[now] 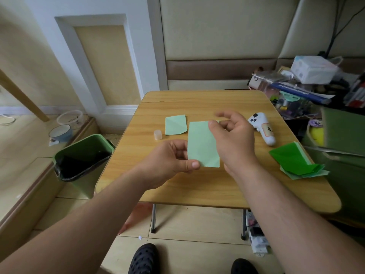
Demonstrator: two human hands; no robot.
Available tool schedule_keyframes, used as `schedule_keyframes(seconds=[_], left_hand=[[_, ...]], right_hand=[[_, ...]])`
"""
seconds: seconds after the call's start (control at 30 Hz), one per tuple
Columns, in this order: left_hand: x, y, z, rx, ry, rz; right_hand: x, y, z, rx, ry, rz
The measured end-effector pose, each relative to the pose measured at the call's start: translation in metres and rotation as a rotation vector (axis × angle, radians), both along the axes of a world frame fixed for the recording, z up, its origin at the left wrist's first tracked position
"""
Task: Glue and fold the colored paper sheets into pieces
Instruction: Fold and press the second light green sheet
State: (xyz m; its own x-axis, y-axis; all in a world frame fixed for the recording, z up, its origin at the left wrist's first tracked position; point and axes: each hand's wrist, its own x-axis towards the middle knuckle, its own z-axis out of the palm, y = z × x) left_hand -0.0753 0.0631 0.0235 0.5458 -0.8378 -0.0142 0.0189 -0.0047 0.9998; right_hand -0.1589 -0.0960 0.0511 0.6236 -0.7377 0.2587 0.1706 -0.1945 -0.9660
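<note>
Currently left hand (169, 159) pinches the light green sheet (202, 144) at its lower left corner, thumb on top, holding it above the wooden table (197, 186). Right hand (233, 139) pinches the sheet's upper right edge. Folded piece (175, 124) and small cap (157, 134) lie left of the sheet; green paper stack (296, 161) and white controller (262, 128) lie right of it.

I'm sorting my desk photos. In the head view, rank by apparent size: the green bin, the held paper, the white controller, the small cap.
1. Green bin, clearly largest.
2. Held paper, raised nearer the camera, so its size is flattered.
3. White controller.
4. Small cap, smallest.
</note>
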Motion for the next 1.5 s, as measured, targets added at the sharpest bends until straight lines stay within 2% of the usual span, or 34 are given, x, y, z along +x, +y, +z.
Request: schedule_keyframes(seconds=[0.17,0.4,0.53,0.63,0.77,0.83,0.9,1.1,1.37,1.5], left_hand=[[0.002,0.002,0.003,-0.009,0.040,0.024],[0.012,0.001,0.003,-0.058,0.177,0.211],[0.019,0.000,0.004,-0.058,0.284,0.265],[0.024,0.000,0.004,0.036,0.183,0.320],[0.035,0.001,-0.004,0.257,-0.216,0.635],[0.045,-0.003,-0.009,0.328,-0.394,0.709],[0.054,-0.009,-0.011,0.377,-0.484,0.741],[0.063,-0.017,-0.012,0.416,-0.467,0.725],[0.060,-0.017,-0.008,0.536,-0.466,0.658],[0.058,-0.016,-0.011,0.587,-0.553,0.604]], right_hand=[[0.001,0.002,-0.001,-0.073,0.022,-0.047],[0.004,0.019,-0.016,-0.011,0.200,0.099],[0.012,0.027,-0.026,-0.035,0.214,0.063],[0.024,0.028,-0.033,-0.082,0.229,-0.008],[0.044,0.028,-0.042,-0.109,0.304,-0.022],[0.053,0.025,-0.043,-0.128,0.339,0.015],[0.056,0.022,-0.042,-0.155,0.396,0.073],[0.068,0.014,-0.041,-0.231,0.533,0.176],[0.082,0.010,-0.014,-0.449,0.781,0.343],[0.077,0.012,-0.016,-0.495,0.781,0.324]])
